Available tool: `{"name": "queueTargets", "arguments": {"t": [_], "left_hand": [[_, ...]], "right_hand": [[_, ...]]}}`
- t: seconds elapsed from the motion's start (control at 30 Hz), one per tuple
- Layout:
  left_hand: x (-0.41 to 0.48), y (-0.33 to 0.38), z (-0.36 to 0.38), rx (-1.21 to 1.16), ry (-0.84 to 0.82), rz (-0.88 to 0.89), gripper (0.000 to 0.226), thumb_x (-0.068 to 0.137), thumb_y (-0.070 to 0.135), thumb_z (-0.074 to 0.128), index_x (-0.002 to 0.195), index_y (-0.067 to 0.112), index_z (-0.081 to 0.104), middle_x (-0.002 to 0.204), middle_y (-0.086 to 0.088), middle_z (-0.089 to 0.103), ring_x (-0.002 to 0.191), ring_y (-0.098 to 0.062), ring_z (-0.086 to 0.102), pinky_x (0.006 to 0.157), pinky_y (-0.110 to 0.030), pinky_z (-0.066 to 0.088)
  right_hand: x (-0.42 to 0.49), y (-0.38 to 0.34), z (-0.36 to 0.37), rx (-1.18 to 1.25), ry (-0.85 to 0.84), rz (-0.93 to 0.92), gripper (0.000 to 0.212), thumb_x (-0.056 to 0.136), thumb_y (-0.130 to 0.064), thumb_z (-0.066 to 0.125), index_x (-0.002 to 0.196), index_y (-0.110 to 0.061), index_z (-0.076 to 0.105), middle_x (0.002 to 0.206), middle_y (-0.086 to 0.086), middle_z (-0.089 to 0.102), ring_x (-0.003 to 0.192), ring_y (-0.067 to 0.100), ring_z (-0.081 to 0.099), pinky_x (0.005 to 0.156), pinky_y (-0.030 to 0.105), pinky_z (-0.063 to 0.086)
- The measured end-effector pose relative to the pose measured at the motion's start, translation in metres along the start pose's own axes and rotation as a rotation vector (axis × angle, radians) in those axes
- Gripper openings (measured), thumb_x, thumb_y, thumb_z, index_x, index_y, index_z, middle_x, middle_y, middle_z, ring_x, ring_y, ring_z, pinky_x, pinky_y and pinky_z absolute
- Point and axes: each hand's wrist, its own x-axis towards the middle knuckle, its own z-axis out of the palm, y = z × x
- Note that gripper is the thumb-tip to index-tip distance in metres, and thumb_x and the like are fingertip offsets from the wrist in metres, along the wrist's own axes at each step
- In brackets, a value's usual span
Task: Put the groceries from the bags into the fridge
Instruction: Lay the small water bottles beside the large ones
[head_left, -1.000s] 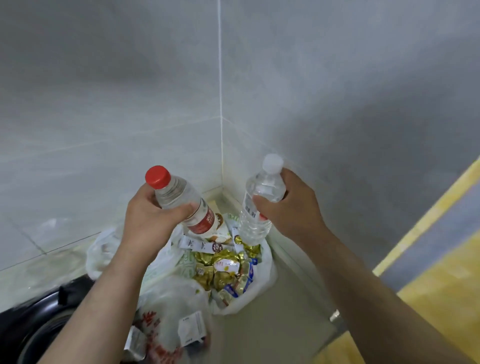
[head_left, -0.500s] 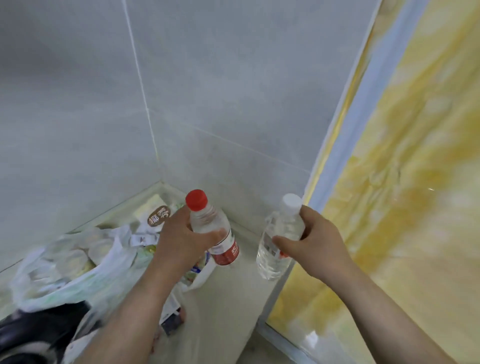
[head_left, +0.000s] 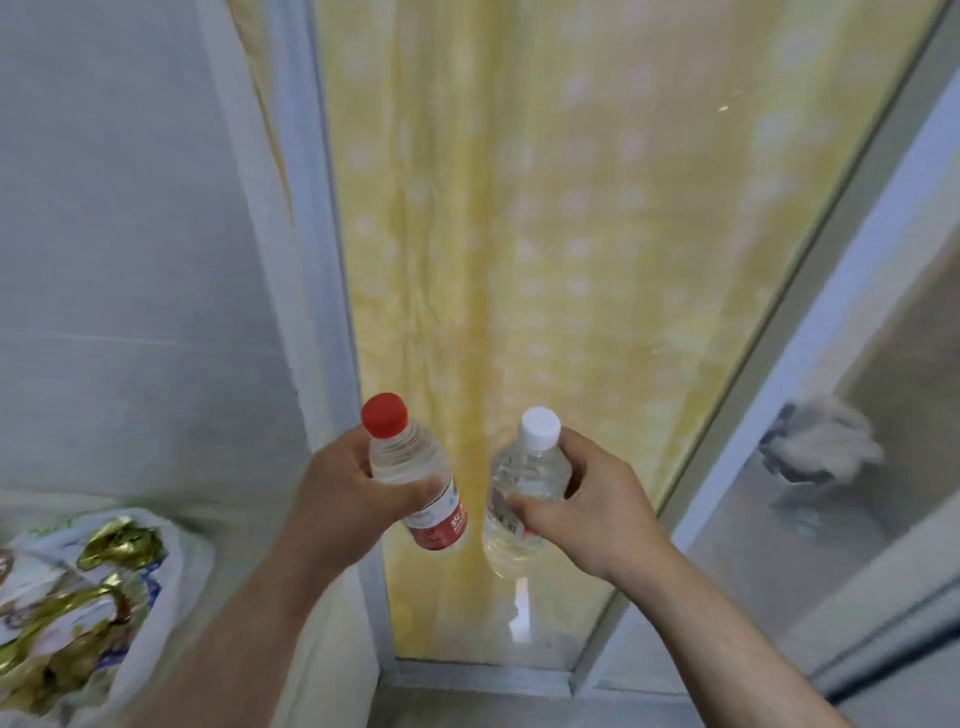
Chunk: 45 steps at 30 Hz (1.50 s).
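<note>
My left hand (head_left: 345, 493) grips a clear water bottle with a red cap and red label (head_left: 410, 467), held upright and slightly tilted. My right hand (head_left: 592, 504) grips a second clear water bottle with a white cap (head_left: 524, 483). Both bottles are side by side in mid-air, a little apart, in front of a glass door. A white plastic grocery bag (head_left: 176, 571) with several gold-wrapped packets (head_left: 119, 540) lies at the lower left. No fridge is in view.
A sliding glass door with a pale frame (head_left: 332, 291) fills the middle, a yellow patterned curtain (head_left: 545, 234) behind it. A grey tiled wall (head_left: 130, 234) stands at the left. A second glass pane (head_left: 831, 493) at the right shows a whitish bundle (head_left: 821, 447) behind.
My view has swung right, away from the wall corner and the bag, onto the glass door. Both hands carried their bottles along, still gripped.
</note>
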Motion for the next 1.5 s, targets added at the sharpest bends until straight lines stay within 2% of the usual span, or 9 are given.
{"name": "queueTargets", "arguments": {"t": [0.17, 0.33, 0.47, 0.63, 0.83, 1.07, 1.23, 1.33, 1.5], "left_hand": [[-0.007, 0.039, 0.094, -0.030, -0.180, 0.063, 0.032, 0.068, 0.007, 0.083, 0.085, 0.028, 0.067, 0.079, 0.021, 0.072, 0.069, 0.004, 0.067, 0.053, -0.008, 0.047], [-0.022, 0.074, 0.179, -0.096, -0.336, 0.117, 0.031, 0.068, 0.002, 0.083, 0.083, 0.025, 0.069, 0.079, 0.011, 0.074, 0.068, -0.002, 0.068, 0.056, -0.010, 0.049], [-0.036, 0.096, 0.241, -0.127, -0.455, 0.154, 0.031, 0.056, 0.019, 0.080, 0.084, 0.027, 0.069, 0.082, 0.008, 0.075, 0.073, -0.008, 0.070, 0.062, -0.019, 0.055], [-0.042, 0.118, 0.313, -0.123, -0.617, 0.197, 0.037, 0.061, 0.009, 0.086, 0.089, 0.027, 0.069, 0.086, 0.009, 0.075, 0.078, -0.008, 0.071, 0.071, -0.028, 0.052], [-0.035, 0.136, 0.396, -0.119, -0.785, 0.263, 0.039, 0.065, 0.003, 0.085, 0.088, 0.029, 0.067, 0.084, 0.015, 0.074, 0.077, -0.004, 0.069, 0.068, -0.022, 0.050], [-0.005, 0.156, 0.498, -0.139, -1.013, 0.344, 0.043, 0.062, 0.004, 0.086, 0.088, 0.032, 0.066, 0.084, 0.019, 0.072, 0.075, 0.000, 0.068, 0.068, -0.023, 0.049], [0.006, 0.180, 0.565, -0.170, -1.184, 0.414, 0.040, 0.061, 0.008, 0.088, 0.083, 0.034, 0.067, 0.083, 0.019, 0.072, 0.076, -0.002, 0.068, 0.066, -0.022, 0.048], [0.004, 0.190, 0.601, -0.193, -1.274, 0.436, 0.047, 0.058, 0.015, 0.089, 0.085, 0.045, 0.066, 0.086, 0.016, 0.073, 0.081, -0.006, 0.069, 0.071, -0.025, 0.051], [-0.019, 0.206, 0.651, -0.221, -1.353, 0.467, 0.047, 0.049, 0.032, 0.084, 0.088, 0.048, 0.064, 0.084, 0.014, 0.073, 0.078, -0.009, 0.069, 0.070, -0.029, 0.054]], "right_hand": [[-0.041, 0.041, -0.085, -0.016, 0.177, 0.061, 0.035, 0.068, -0.026, 0.081, 0.094, -0.041, 0.063, 0.086, -0.026, 0.069, 0.077, -0.005, 0.066, 0.061, 0.008, 0.046], [-0.083, 0.080, -0.158, -0.027, 0.342, 0.141, 0.044, 0.062, -0.030, 0.079, 0.103, -0.041, 0.064, 0.091, -0.020, 0.072, 0.081, -0.002, 0.068, 0.072, 0.023, 0.054], [-0.119, 0.104, -0.209, -0.044, 0.495, 0.175, 0.046, 0.064, -0.025, 0.079, 0.105, -0.039, 0.065, 0.090, -0.025, 0.071, 0.081, -0.008, 0.066, 0.070, 0.013, 0.049], [-0.157, 0.133, -0.257, -0.064, 0.670, 0.262, 0.053, 0.058, -0.041, 0.075, 0.108, -0.049, 0.061, 0.095, -0.024, 0.071, 0.086, -0.003, 0.067, 0.081, 0.031, 0.057], [-0.183, 0.158, -0.303, -0.056, 0.835, 0.400, 0.048, 0.055, -0.040, 0.069, 0.103, -0.039, 0.065, 0.086, -0.021, 0.071, 0.075, -0.004, 0.065, 0.072, 0.022, 0.051], [-0.180, 0.187, -0.350, -0.123, 1.008, 0.594, 0.054, 0.060, -0.039, 0.075, 0.113, -0.042, 0.061, 0.094, -0.024, 0.070, 0.088, -0.008, 0.065, 0.078, 0.018, 0.051], [-0.181, 0.191, -0.386, -0.157, 1.137, 0.724, 0.058, 0.056, -0.046, 0.071, 0.113, -0.039, 0.062, 0.094, -0.017, 0.072, 0.084, 0.001, 0.068, 0.080, 0.031, 0.057], [-0.186, 0.196, -0.400, -0.167, 1.229, 0.769, 0.051, 0.055, -0.045, 0.071, 0.105, -0.040, 0.063, 0.089, -0.021, 0.070, 0.077, -0.002, 0.067, 0.073, 0.027, 0.055], [-0.206, 0.198, -0.422, -0.205, 1.291, 0.890, 0.051, 0.060, -0.045, 0.071, 0.108, -0.053, 0.057, 0.092, -0.027, 0.068, 0.080, -0.001, 0.066, 0.078, 0.029, 0.057]]}}
